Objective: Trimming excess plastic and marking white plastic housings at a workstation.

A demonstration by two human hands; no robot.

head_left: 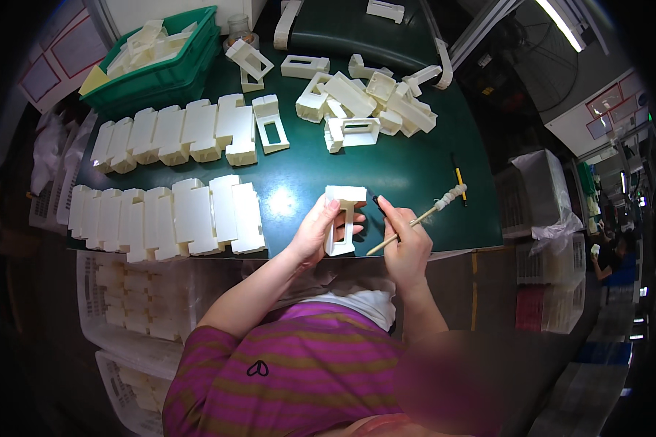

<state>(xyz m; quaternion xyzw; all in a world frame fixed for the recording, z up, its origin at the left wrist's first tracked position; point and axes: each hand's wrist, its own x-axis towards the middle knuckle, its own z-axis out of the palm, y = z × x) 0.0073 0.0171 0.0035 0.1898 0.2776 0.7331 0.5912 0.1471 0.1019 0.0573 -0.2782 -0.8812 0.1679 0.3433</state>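
Note:
In front of my body, my left hand (313, 231) is closed around a white plastic housing (345, 193) with a rectangular opening, its fingers showing through and behind it. My right hand (408, 251) is closed on a wooden stick (424, 216) whose upper right end is wrapped in whitish material. The same hand pinches a small dark tool (375, 199), its tip at the housing's upper right corner; its exact kind cannot be made out. Farther right, a thin yellow and black tool (460, 182) lies on the green table (291, 171).
Two rows of similar white housings (197, 211) stand at the left. A loose pile of them (372, 98) lies toward the back, before a dark conveyor belt (357, 36). Green crates (153, 80) hold more at the back left. White plastic baskets (91, 291) sit below the table's left side.

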